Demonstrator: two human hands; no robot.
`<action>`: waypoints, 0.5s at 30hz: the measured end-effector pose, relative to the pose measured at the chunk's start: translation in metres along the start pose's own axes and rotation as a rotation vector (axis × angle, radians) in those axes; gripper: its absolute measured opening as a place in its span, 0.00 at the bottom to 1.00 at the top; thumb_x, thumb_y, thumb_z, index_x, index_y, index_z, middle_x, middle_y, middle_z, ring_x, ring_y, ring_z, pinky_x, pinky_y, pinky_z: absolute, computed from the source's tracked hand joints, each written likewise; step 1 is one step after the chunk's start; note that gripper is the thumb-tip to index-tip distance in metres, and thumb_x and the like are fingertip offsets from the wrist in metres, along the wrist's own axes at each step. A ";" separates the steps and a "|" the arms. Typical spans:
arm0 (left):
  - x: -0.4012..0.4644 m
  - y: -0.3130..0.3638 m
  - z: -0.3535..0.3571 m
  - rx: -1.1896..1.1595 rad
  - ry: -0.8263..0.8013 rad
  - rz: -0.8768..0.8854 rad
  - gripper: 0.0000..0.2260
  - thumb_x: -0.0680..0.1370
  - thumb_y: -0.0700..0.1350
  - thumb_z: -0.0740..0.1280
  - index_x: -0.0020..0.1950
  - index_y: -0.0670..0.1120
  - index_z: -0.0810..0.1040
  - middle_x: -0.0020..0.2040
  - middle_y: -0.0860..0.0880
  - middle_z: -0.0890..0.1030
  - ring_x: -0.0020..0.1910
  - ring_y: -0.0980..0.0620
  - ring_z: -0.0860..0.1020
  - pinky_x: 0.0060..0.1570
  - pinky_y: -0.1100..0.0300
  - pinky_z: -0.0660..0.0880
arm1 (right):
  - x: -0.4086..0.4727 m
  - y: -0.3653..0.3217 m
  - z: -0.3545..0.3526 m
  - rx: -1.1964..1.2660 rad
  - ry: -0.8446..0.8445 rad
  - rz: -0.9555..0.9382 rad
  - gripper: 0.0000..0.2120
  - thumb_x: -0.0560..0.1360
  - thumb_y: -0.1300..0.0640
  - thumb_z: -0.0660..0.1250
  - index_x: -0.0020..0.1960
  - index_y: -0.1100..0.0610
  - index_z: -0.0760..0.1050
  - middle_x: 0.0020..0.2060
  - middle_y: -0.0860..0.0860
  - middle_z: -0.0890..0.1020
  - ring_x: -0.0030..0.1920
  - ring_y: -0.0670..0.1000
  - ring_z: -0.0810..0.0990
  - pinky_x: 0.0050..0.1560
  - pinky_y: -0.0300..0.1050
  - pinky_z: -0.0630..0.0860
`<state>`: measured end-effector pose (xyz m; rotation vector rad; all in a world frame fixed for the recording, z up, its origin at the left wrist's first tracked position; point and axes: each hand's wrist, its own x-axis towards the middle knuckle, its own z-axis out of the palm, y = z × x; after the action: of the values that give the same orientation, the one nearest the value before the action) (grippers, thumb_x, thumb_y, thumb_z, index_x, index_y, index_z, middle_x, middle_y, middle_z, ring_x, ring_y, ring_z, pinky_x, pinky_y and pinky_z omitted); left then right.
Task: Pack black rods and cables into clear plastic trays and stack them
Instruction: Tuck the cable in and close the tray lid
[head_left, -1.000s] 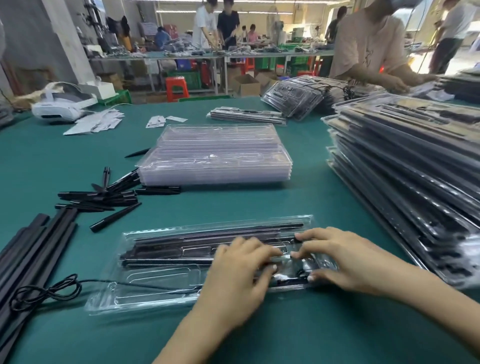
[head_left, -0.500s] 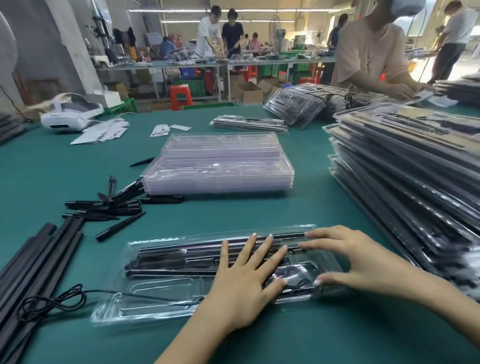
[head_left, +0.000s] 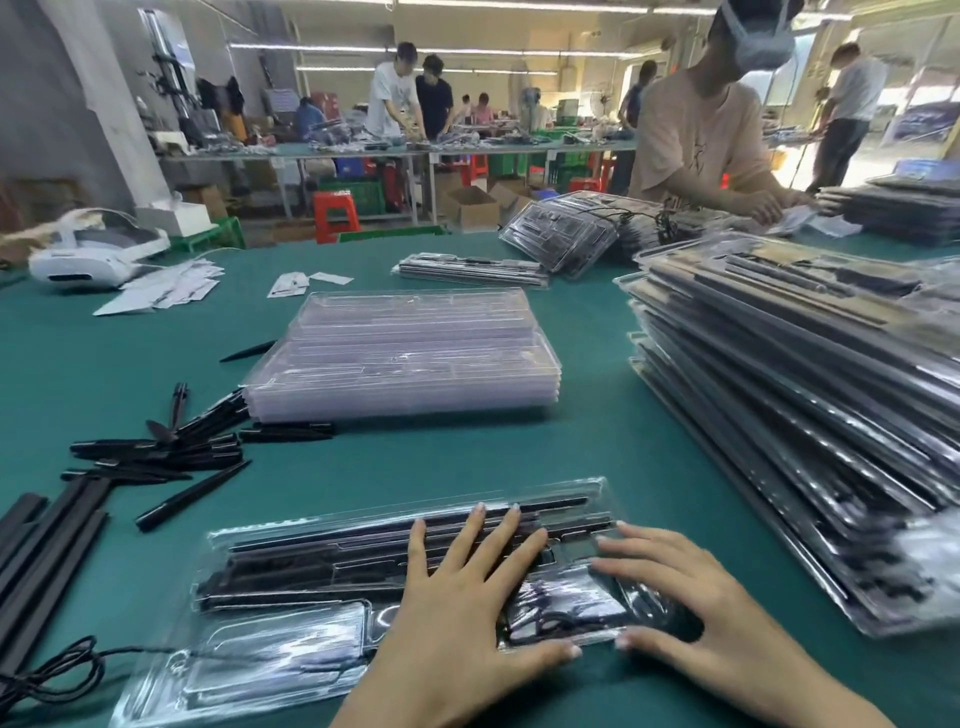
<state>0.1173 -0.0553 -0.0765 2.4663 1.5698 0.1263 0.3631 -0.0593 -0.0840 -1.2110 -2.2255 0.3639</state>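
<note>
A clear plastic tray (head_left: 291, 660) lies on the green table in front of me, with black rods (head_left: 322, 564) in its far slots and a coiled black cable (head_left: 550, 621) in its right pocket. My left hand (head_left: 462, 608) lies flat on the tray's middle, fingers straight and spread. My right hand (head_left: 685, 608) presses the tray's right end with straight fingers. Another black cable (head_left: 57, 675) trails out from the tray's left side.
A stack of empty clear trays (head_left: 410, 353) stands at the centre. A tall pile of packed trays (head_left: 810, 415) fills the right. Loose black rods (head_left: 166, 452) and long black bars (head_left: 47, 540) lie left. A person (head_left: 701, 135) works across the table.
My left hand went from curled fingers to flat and spread on the tray. My right hand slid nearer along the tray's right end. The view has tilted up a little.
</note>
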 end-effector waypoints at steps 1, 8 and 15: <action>0.000 0.000 0.000 -0.007 -0.003 0.001 0.35 0.60 0.81 0.34 0.66 0.76 0.32 0.71 0.69 0.30 0.71 0.62 0.27 0.68 0.41 0.26 | 0.001 0.000 -0.001 0.026 0.004 0.006 0.23 0.69 0.35 0.69 0.62 0.39 0.75 0.63 0.33 0.75 0.69 0.39 0.67 0.66 0.47 0.66; -0.001 -0.002 -0.001 -0.042 0.001 0.014 0.39 0.64 0.79 0.43 0.73 0.70 0.40 0.72 0.69 0.33 0.72 0.63 0.29 0.69 0.40 0.28 | 0.026 -0.002 -0.025 -0.335 -0.053 -0.307 0.18 0.72 0.35 0.63 0.51 0.43 0.83 0.47 0.38 0.83 0.46 0.37 0.80 0.63 0.51 0.70; 0.001 -0.003 -0.002 -0.070 0.006 0.018 0.38 0.65 0.78 0.44 0.74 0.70 0.42 0.74 0.69 0.37 0.72 0.64 0.30 0.69 0.40 0.28 | 0.013 0.009 -0.001 -0.642 0.281 -0.699 0.14 0.80 0.56 0.63 0.45 0.62 0.84 0.36 0.52 0.83 0.34 0.49 0.81 0.56 0.56 0.74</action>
<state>0.1146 -0.0531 -0.0754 2.4297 1.5191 0.1880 0.3648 -0.0437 -0.0828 -0.6095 -2.3931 -0.7919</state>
